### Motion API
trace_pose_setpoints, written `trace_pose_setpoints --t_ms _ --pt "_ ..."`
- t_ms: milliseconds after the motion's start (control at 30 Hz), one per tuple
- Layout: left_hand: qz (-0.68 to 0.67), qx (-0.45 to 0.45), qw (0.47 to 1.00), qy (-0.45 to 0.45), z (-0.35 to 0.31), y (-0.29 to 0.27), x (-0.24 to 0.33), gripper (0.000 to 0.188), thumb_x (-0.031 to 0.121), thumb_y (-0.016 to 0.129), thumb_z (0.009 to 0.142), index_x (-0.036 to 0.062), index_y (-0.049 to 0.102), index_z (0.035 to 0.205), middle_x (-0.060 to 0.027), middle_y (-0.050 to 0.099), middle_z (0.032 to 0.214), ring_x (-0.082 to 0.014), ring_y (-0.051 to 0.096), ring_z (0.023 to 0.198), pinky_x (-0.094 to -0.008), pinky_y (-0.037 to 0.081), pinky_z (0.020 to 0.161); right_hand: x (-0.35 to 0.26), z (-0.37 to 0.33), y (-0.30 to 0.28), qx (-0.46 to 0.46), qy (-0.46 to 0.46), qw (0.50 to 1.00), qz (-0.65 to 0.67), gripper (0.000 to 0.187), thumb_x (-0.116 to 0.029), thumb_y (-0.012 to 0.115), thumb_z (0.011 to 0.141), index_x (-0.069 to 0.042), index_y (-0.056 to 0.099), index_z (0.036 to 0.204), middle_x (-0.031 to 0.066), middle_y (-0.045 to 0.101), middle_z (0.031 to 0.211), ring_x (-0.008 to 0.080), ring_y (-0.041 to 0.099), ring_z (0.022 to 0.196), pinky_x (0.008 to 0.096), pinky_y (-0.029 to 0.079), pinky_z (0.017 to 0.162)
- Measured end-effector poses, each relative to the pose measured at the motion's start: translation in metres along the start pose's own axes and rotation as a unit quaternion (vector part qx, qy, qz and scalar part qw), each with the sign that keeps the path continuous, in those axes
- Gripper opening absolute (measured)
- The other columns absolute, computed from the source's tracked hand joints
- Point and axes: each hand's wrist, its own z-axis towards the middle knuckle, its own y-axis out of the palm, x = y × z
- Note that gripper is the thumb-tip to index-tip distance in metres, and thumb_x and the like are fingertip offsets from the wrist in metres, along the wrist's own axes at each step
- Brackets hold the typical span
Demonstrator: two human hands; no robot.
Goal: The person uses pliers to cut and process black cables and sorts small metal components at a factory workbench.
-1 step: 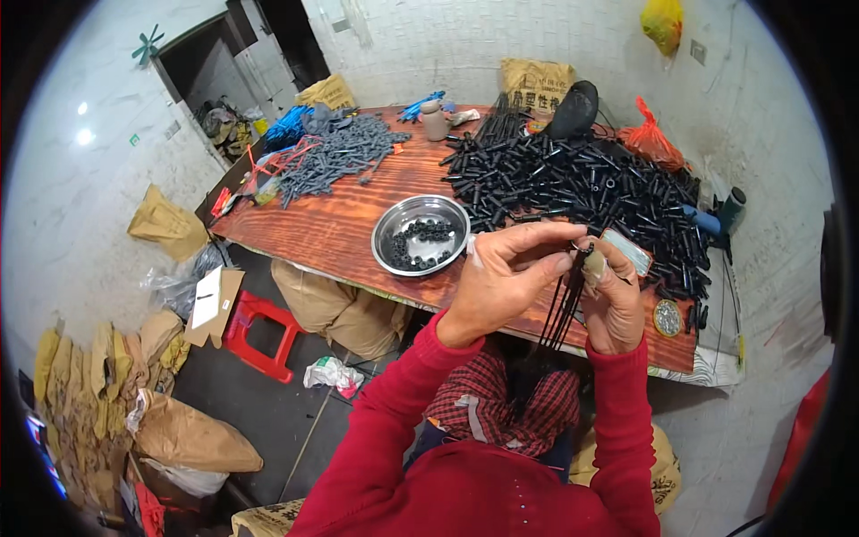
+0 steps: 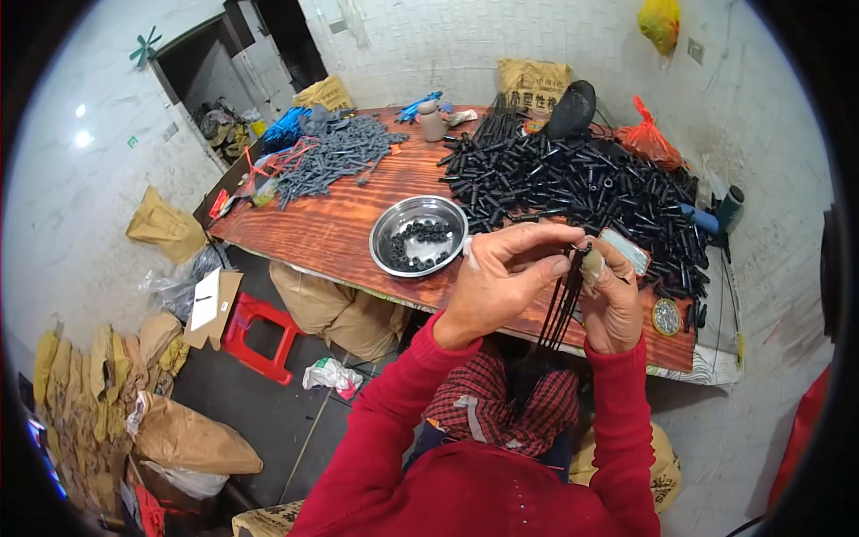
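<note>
Just between left hand [image 2: 497,277] and right hand [image 2: 613,300]: black cords [image 2: 557,318].

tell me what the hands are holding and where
Both hands, left and right, pinch a bundle of thin black cords at its top end; the rest hangs down.

Reddish-brown wood-grain table [image 2: 340,234], shiny silver bowl [image 2: 418,236] full of black rings. Black tubes [image 2: 573,183] heaped upper right, grey pile [image 2: 335,152] upper left. Red sleeves [image 2: 394,421], red stool [image 2: 255,336], plaid lap cloth [image 2: 501,407].
</note>
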Motion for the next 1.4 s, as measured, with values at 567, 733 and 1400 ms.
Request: trace_pose_setpoints --t_ms 567,733,1400 --pt "-0.023 -0.043 0.997 -0.065 0.011 -0.019 0.002 0.021 -0.001 0.071 0.086 -0.0008 0.065 0.105 -0.003 0.066 0.1 -0.0091 0.062 0.092 -0.0227 0.051 0.081 -0.01 0.005 0.016 -0.024 0.08 0.995 -0.047 0.021 -0.015 0.069 0.091 -0.001 0.068 0.107 0.004 0.07 0.096 0.0114 0.066 0.085 0.0268 0.055 0.077" --pt "-0.036 -0.048 0.995 -0.074 0.009 -0.022 -0.002 0.019 0.005 0.074 0.085 0.0003 0.065 0.102 -0.0022 0.065 0.098 -0.0094 0.061 0.089 -0.0229 0.049 0.079 -0.011 0.006 0.006 -0.043 0.114 0.992 -0.023 0.022 -0.018 0.065 0.095 -0.002 0.068 0.109 0.0028 0.07 0.098 0.0115 0.067 0.085 0.0285 0.057 0.076" --pt "-0.092 -0.125 0.984 -0.086 0.02 -0.022 -0.013 0.015 0.011 0.073 0.086 0.0033 0.063 0.095 -0.0052 0.06 0.097 -0.0151 0.059 0.089 -0.0292 0.048 0.081 -0.054 0.047 0.001 -0.181 0.185 0.951 -0.172 0.029 -0.03 0.071 0.088 -0.002 0.066 0.095 0.0033 0.068 0.082 0.0102 0.067 0.069 0.024 0.056 0.062"
